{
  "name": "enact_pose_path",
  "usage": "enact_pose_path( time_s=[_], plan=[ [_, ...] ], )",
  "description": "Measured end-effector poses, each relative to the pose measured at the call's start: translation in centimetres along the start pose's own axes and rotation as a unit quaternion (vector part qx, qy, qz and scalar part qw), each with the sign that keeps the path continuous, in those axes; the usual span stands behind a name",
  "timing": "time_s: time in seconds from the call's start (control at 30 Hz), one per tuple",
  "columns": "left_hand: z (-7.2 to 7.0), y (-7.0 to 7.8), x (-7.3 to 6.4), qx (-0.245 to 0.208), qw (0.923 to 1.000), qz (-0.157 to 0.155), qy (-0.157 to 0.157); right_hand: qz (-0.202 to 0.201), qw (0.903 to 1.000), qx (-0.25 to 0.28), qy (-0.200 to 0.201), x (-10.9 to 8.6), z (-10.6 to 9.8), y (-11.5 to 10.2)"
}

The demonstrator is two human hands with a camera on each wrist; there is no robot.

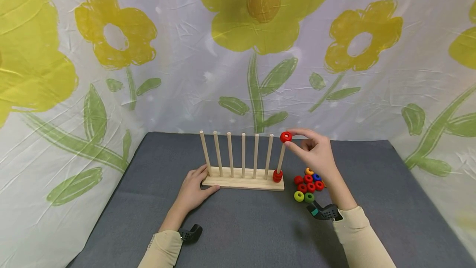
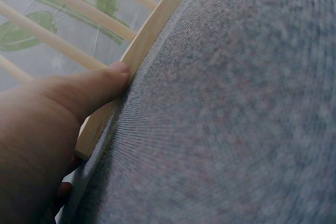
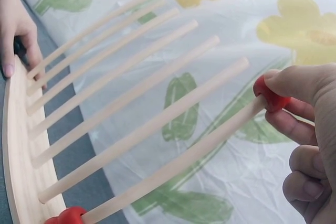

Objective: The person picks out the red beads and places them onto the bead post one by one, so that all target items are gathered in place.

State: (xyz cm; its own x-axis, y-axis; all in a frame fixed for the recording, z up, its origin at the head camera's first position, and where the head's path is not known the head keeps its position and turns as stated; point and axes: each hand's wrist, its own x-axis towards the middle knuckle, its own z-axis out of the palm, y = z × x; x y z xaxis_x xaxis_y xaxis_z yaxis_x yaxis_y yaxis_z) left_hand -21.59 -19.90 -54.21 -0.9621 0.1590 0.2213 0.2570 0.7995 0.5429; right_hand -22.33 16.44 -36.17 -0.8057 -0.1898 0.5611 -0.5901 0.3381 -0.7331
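A wooden peg rack (image 1: 243, 183) stands on the cloth with a row of several upright pegs. At its left end my left hand (image 1: 192, 190) holds the base, the thumb along the front edge and the fingers round the side and back. My right hand (image 1: 317, 154) pinches a red ring-shaped bead (image 3: 269, 96) between thumb and fingers at the tip of the rightmost peg (image 3: 184, 163). In the right wrist view the peg's tip is hidden inside this bead. Red beads (image 1: 277, 176) sit at the foot of the same peg; the other pegs are bare.
Right of the rack lies a loose group of beads: several red beads (image 1: 310, 187), a yellow bead (image 1: 296, 198), a green bead (image 1: 306, 199), a blue bead (image 1: 314, 178) and orange ones. Dark grey cloth (image 1: 245, 226) covers the table; a flowered sheet (image 1: 178, 94) hangs behind.
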Motion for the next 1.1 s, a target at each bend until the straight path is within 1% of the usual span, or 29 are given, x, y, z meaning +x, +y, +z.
enact_pose_path(
  time_s=[0.67, 0.87, 1.1],
  plan=[
    [-0.17, 0.15, -0.11, -0.007, 0.9999, -0.008, -0.008, -0.021, 0.9998, 0.002, -0.003, -0.20, 0.17, 0.30],
    [-0.19, 0.25, -0.12, -0.010, 0.9999, -0.010, -0.007, -0.020, 0.9998, 0.005, -0.004, -0.29, 0.20, 0.37],
    [-0.15, 0.21, -0.11, -0.006, 1.0000, -0.004, -0.003, -0.016, 0.9998, 0.014, -0.005, -0.30, 0.19, 0.41]
  ],
)
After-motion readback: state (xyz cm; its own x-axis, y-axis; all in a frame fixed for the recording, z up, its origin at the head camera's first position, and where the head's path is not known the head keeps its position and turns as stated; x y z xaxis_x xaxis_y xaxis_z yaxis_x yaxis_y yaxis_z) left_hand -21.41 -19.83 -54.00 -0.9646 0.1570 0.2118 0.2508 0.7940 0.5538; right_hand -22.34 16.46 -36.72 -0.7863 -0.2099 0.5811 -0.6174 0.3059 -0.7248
